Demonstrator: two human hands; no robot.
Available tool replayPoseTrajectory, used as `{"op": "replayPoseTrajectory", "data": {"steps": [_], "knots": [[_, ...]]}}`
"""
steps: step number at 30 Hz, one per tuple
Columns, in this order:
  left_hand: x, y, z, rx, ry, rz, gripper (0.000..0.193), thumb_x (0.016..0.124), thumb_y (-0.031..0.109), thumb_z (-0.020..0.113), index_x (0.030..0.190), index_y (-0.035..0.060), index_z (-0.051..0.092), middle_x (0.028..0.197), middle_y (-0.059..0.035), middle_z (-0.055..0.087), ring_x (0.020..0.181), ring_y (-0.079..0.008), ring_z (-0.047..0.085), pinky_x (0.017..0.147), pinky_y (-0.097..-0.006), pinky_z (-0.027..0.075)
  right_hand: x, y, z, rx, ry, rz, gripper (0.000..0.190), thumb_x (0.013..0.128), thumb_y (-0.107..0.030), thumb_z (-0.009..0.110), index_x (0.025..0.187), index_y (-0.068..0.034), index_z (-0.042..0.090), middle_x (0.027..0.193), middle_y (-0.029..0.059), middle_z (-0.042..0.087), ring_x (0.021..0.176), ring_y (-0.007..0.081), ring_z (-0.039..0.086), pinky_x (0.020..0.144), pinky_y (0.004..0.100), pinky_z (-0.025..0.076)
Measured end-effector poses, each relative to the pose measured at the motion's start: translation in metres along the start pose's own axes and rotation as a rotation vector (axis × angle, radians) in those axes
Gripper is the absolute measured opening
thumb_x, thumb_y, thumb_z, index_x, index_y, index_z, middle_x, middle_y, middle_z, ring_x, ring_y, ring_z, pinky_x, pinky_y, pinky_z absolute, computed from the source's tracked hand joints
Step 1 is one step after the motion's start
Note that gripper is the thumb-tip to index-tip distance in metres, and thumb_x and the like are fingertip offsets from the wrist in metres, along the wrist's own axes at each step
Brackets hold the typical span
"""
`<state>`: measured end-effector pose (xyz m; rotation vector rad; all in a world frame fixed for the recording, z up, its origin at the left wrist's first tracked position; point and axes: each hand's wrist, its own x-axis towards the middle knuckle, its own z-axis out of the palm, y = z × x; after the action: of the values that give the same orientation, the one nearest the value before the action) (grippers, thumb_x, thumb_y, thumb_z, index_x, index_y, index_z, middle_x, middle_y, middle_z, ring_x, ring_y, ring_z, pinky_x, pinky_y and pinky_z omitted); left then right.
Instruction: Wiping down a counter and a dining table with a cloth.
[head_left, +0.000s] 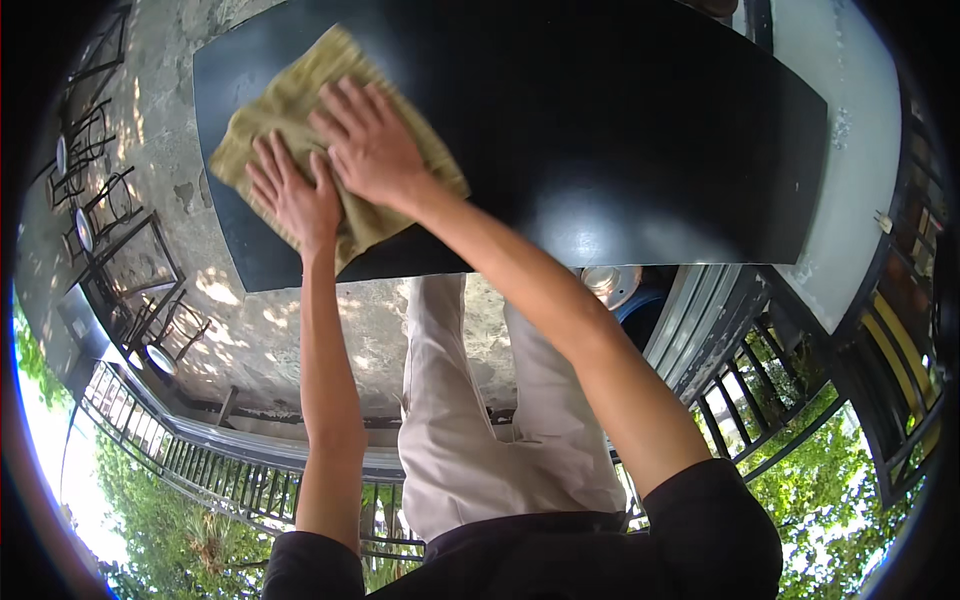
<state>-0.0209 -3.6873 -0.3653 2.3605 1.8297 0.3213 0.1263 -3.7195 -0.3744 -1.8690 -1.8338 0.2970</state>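
A yellow-brown cloth (281, 105) lies spread out over the left end of a glossy black tabletop (600, 127). My left hand (300, 206) rests palm down on the cloth's lower middle, fingers spread. Farther up and to the right, my right hand (382, 154) also presses flat on it, fingers extended and slightly apart. The hands are close together, with the left fingertips near the right wrist and thumb. Neither hand's fingers are curled around the fabric. What lies under the cloth is hidden.
Several metal-framed stools and chairs (161, 358) stand at left on the worn concrete floor (262, 322). A pale ledge (847, 172) runs beside the table's right end, with a plug (883, 221) at its edge. Behind me is a railing (255, 480); a round metal object (601, 279) shows below the tabletop.
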Motion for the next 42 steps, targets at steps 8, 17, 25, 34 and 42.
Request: {"op": "replayPoseTrajectory", "data": {"steps": [8,17,25,34,42], "knots": [[-0.037,0.043,0.001,0.084,-0.07,0.106,0.071,0.095,0.045,0.058,0.153,0.0056,0.049,0.171,-0.0143,0.027,0.158,-0.0456,0.015,0.127,-0.0577,0.009,-0.065,0.009,-0.047,0.156,0.08,0.16,0.045,0.089,-0.022,0.069,0.132,-0.007,0.065,0.155,0.0182,0.048,0.147,0.0397,0.04,0.121,0.0553,0.032],[-0.132,0.28,0.045,-0.205,-0.349,0.771,0.067,0.104,0.057,0.042,0.162,0.0233,0.038,0.173,-0.0057,0.023,0.161,-0.0339,0.01,0.131,-0.0544,0.003,-0.263,0.156,-0.151,-0.402,0.276,0.717,0.059,0.104,-0.04,0.051,0.155,-0.009,0.045,0.164,0.0227,0.035,0.15,0.0452,0.033,0.12,0.0598,0.029],[-0.102,0.238,0.039,-0.396,-0.409,0.727,0.071,0.097,0.053,0.057,0.159,0.0213,0.043,0.172,-0.0038,0.027,0.161,-0.0317,0.015,0.131,-0.052,0.007,-0.244,0.145,-0.139,-0.455,0.258,0.732,0.06,0.104,-0.037,0.055,0.155,-0.007,0.043,0.163,0.0264,0.035,0.15,0.0481,0.031,0.12,0.0602,0.026],[0.025,0.046,0.012,-0.177,0.014,0.293,0.068,0.096,0.051,0.062,0.156,0.0237,0.048,0.168,-0.0047,0.037,0.155,-0.0387,0.028,0.127,-0.0543,0.018,-0.02,0.071,-0.037,-0.17,0.237,0.152,0.06,0.095,-0.038,0.066,0.146,-0.008,0.055,0.157,0.0236,0.045,0.146,0.0469,0.038,0.12,0.0611,0.029],[-0.057,-0.075,-0.026,0.125,0.04,-0.296,0.079,0.097,0.051,0.052,0.161,0.0074,0.037,0.172,-0.0155,0.023,0.159,-0.0446,0.013,0.128,-0.0575,0.005,-0.005,-0.085,0.038,0.057,-0.105,-0.228,0.05,0.103,-0.037,0.05,0.147,-0.015,0.057,0.164,0.0142,0.04,0.154,0.0346,0.032,0.127,0.0519,0.021]]}}
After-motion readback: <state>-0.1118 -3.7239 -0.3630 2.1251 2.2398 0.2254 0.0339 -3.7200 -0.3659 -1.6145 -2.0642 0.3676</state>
